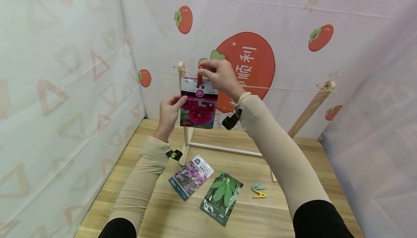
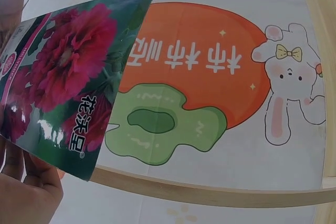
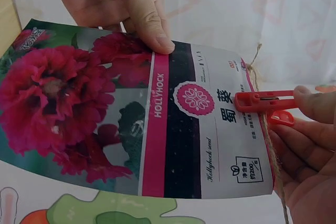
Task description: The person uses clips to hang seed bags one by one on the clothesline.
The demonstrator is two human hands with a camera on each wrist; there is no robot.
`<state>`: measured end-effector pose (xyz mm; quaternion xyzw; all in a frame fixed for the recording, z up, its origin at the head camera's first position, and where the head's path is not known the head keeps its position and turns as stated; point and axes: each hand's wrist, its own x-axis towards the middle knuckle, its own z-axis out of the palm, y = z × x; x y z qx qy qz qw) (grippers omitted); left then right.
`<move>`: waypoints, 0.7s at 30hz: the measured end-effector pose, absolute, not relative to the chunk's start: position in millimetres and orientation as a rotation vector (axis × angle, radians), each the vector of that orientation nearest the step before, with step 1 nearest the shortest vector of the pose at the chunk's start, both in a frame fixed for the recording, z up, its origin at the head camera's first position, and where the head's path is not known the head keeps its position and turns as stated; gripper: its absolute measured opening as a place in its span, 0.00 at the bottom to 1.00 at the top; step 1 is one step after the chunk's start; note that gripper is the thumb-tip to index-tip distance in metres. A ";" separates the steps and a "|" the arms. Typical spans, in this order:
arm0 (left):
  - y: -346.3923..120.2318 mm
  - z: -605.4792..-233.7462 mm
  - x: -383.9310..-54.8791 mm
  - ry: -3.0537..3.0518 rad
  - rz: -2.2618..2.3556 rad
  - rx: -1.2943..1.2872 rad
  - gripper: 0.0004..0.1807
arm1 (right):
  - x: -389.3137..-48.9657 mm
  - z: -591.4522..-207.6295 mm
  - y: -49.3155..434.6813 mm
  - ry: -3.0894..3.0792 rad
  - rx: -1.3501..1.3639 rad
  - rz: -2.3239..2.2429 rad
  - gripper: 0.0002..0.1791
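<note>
A hollyhock seed packet (image 1: 199, 113) with magenta flowers hangs upright at the string's left end. My left hand (image 1: 168, 115) pinches its left edge, thumb on the front, as the right wrist view also shows. With thumb and fingers my right hand (image 1: 222, 75) pinches the handles of a red clothespin (image 3: 265, 100). The clothespin's nose lies over the packet's white top edge, where the twine (image 3: 273, 156) runs along it. In the left wrist view the packet (image 2: 68, 61) covers most of the left fingers.
The string is tied between two wooden posts (image 1: 309, 109). On the wooden table (image 1: 156, 216) lie a purple-flowered seed packet (image 1: 191, 177), a green-leaf packet (image 1: 222, 197), a blue clothespin (image 1: 258, 186) and a yellow clothespin (image 1: 259, 194). Behind hangs a printed cloth (image 1: 156, 21).
</note>
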<state>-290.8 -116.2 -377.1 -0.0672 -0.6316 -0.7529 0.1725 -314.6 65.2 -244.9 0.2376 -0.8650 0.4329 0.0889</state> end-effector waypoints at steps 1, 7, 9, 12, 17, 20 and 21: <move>-116.0 -377.4 -290.9 -1.799 -2.133 -0.188 0.05 | -314.5 -244.6 65.6 -2.590 0.701 1.296 0.18; -116.0 -379.9 -291.5 -1.840 -2.115 -0.166 0.05 | -312.3 -245.4 68.2 -2.645 0.672 1.288 0.22; -115.9 -381.1 -292.1 -1.850 -2.117 -0.162 0.07 | -311.5 -246.8 69.3 -2.655 0.669 1.267 0.23; -116.0 -382.8 -292.7 -1.871 -2.119 -0.150 0.08 | -309.8 -249.6 71.8 -2.668 0.670 1.227 0.23; -117.5 -386.6 -293.7 -1.888 -2.119 -0.107 0.06 | -305.2 -254.0 77.6 -2.664 0.714 1.143 0.24; -118.7 -388.7 -294.8 -1.891 -2.115 -0.089 0.06 | -301.7 -255.9 82.6 -2.625 0.731 1.139 0.23; -119.1 -389.1 -294.9 -1.893 -2.110 -0.081 0.08 | -300.2 -256.5 84.5 -2.606 0.732 1.149 0.22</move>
